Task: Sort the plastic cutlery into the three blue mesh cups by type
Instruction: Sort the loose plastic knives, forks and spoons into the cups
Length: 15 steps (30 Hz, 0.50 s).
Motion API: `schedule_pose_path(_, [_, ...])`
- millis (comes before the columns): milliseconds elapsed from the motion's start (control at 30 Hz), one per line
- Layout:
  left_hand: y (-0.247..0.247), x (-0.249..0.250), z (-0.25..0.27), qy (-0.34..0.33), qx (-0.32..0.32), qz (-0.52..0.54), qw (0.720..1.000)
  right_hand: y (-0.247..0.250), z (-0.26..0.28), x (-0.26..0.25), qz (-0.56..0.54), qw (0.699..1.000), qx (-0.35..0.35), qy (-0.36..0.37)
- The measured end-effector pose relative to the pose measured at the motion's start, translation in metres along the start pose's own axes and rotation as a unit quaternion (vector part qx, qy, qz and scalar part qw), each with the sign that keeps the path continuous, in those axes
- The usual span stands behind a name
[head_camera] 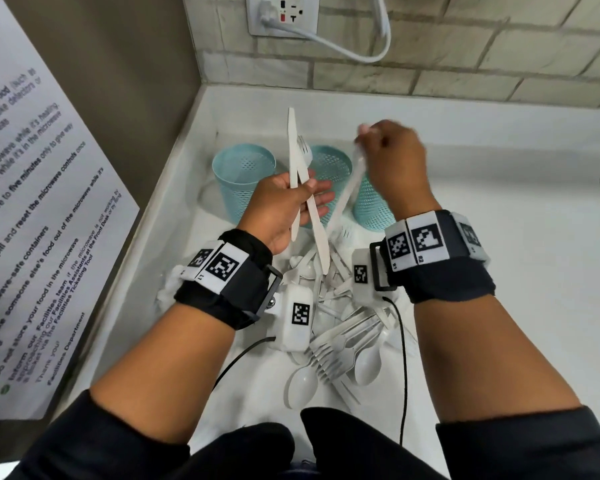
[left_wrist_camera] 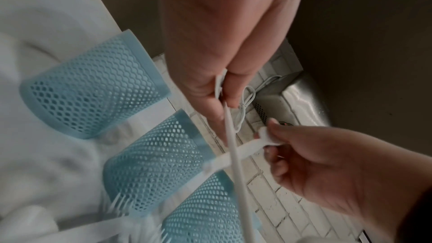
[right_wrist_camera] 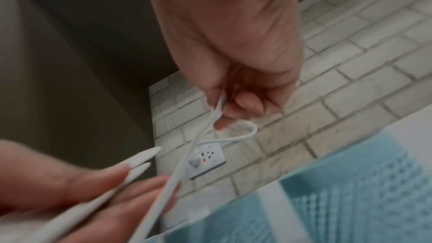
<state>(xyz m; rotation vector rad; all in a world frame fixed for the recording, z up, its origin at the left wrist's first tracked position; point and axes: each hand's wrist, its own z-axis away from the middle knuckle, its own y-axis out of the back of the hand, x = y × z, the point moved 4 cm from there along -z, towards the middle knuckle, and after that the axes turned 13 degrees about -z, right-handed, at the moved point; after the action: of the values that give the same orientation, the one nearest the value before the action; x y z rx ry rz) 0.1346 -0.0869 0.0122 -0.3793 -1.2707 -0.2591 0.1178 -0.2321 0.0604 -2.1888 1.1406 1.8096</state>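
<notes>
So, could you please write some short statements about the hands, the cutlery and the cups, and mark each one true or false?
1. The left hand holds a knife and a fork together. True.
2. The right hand is empty. False: its fingers pinch one white cutlery piece, too blurred to name.
3. Three blue mesh cups stand in a row near the back wall. True.
4. The leftmost cup is full of spoons. False: nothing shows inside it.
5. A pile of unsorted cutlery lies on the counter under the wrists. True.
6. The wall outlet has nothing plugged in. False: a white cord is plugged into it.
</notes>
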Motion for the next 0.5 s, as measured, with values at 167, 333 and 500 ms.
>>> schedule_pose_path(167, [-0.001, -0.002, 0.000, 0.013, -0.027, -0.018, 0.999, 0.058, -0.009, 0.001, -0.088, 0.947, 0.297, 0.087])
schedule_pose_path(333, [-0.002, -0.005, 0.000, 0.040, -0.048, -0.007, 0.998, 0.076, -0.011, 0.022, -0.102, 0.916, 0.373, 0.108])
schedule_pose_path(500, [-0.002, -0.006, 0.002, 0.073, -0.076, 0.034, 0.994, 0.052, -0.008, 0.057, -0.006, 0.954, 0.292, 0.064])
